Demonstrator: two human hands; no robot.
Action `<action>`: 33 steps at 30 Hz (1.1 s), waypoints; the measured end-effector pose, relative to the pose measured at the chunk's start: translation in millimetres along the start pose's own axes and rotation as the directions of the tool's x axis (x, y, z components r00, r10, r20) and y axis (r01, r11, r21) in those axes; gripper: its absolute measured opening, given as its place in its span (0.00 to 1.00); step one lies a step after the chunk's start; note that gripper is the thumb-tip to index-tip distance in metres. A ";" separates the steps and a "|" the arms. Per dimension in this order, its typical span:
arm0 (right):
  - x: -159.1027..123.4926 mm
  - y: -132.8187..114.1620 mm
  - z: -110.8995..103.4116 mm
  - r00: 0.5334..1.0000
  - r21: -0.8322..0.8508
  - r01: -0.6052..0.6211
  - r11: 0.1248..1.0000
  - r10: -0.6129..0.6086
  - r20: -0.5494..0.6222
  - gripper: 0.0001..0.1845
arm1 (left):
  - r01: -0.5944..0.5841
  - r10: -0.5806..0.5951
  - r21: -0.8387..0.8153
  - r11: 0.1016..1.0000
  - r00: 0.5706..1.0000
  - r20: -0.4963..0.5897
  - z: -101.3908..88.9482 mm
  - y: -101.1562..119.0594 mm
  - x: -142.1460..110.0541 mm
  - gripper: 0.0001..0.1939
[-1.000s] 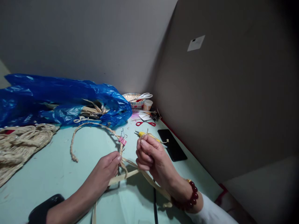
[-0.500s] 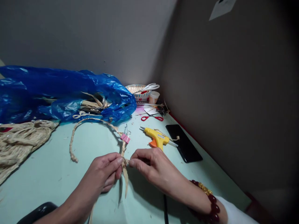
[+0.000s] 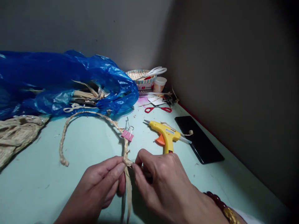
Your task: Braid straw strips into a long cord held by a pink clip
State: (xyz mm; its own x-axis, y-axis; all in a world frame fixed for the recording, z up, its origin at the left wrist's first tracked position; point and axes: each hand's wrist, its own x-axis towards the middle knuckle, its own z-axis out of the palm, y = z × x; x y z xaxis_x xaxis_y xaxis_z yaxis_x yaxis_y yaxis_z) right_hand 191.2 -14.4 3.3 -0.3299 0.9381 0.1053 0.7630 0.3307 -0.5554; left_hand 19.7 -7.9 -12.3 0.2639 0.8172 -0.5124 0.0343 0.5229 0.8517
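Observation:
A braided cord of pale dried plant fibre (image 3: 87, 112) curves over the table, and a pink binder clip (image 3: 127, 135) grips it near my hands. My left hand (image 3: 102, 180) pinches the braid just below the clip between thumb and forefinger. On the other side, my right hand (image 3: 161, 180) has thumb and forefinger closed on a fibre strand coming off the same spot. A loose flat fibre strip (image 3: 129, 193) hangs down between the hands. The far fingers of my right hand are partly hidden.
A yellow glue gun (image 3: 168, 132) lies beyond my right hand, beside a black phone (image 3: 198, 140). Red-handled scissors (image 3: 158, 109), a paper cup (image 3: 160, 84) and a basket (image 3: 142, 77) are at the back. A blue plastic bag (image 3: 53, 74) and woven fibre piece (image 3: 18, 137) sit left.
The view has moved closer to the work. Both hands keep their pinch below the clip; my right hand has turned slightly, its knuckles higher, and the strand is drawn tighter against the braid.

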 end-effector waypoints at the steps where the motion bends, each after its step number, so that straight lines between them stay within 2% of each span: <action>1: 0.3 0.0 1.0 1.000 -0.010 0.013 1.000 -0.013 -0.009 0.12 | -0.006 0.006 0.009 1.000 1.000 0.003 0.5 0.5 -0.4 0.21; 6: 2.5 -1.1 7.7 0.995 -0.080 0.053 0.995 -0.060 -0.079 0.11 | -0.045 0.045 0.072 0.996 0.999 0.000 1.7 -0.2 -0.4 0.22; 9: 2.2 -2.7 11.5 0.992 -0.114 0.099 0.989 -0.107 -0.064 0.09 | -0.058 0.060 0.075 0.995 0.998 -0.025 2.5 -0.3 -1.0 0.20; 12: 1.2 -3.1 12.1 0.989 -0.105 0.144 0.984 -0.146 -0.015 0.07 | -0.040 0.043 0.074 0.996 0.999 -0.033 2.8 0.3 -2.0 0.18; 16: 1.8 -3.9 8.7 0.989 -0.071 0.133 0.989 -0.128 0.073 0.05 | -0.037 0.040 0.084 0.996 0.999 -0.024 2.6 1.2 -2.2 0.19; 18: 2.2 -5.6 6.8 0.983 -0.095 0.125 0.988 -0.110 0.147 0.02 | -0.032 0.037 0.100 0.994 0.998 -0.046 2.7 1.7 -2.1 0.19; 20: 1.5 -7.5 4.7 0.970 -0.133 0.134 0.982 -0.102 0.221 0.04 | -0.030 0.039 0.122 0.992 0.997 -0.071 2.9 2.2 -2.1 0.18; 22: -0.2 -8.6 0.9 0.963 -0.161 0.147 0.976 -0.104 0.249 0.04 | -0.032 0.047 0.145 0.989 0.994 -0.099 3.0 2.5 -2.3 0.18; 24: -1.8 -8.0 -5.2 0.968 -0.139 0.140 0.980 -0.105 0.229 0.08 | -0.037 0.056 0.167 0.985 0.992 -0.110 2.8 2.6 -2.7 0.18; 26: -1.9 -5.6 -13.0 0.986 -0.097 0.112 0.989 -0.098 0.137 0.14 | -0.036 0.057 0.186 0.982 0.992 -0.109 2.1 3.0 -3.1 0.19; 29: 0.6 -1.1 -23.7 0.996 -0.085 0.080 0.993 -0.077 0.035 0.10 | -0.056 0.072 0.197 0.979 0.995 -0.075 0.8 4.5 -3.5 0.21; 33: 3.0 2.7 -30.0 0.978 0.015 0.058 0.998 -0.059 0.201 0.10 | -0.089 0.098 0.213 0.973 0.995 -0.031 -0.5 8.2 -4.1 0.20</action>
State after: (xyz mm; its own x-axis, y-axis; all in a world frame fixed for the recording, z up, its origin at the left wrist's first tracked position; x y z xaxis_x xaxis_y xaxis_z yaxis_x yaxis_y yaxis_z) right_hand 209.0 -7.6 26.8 -0.4798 0.8769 -0.0301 0.7342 0.3825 -0.5610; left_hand 18.4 -6.9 -3.3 0.2360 0.8717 -0.4295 0.2148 0.3843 0.8979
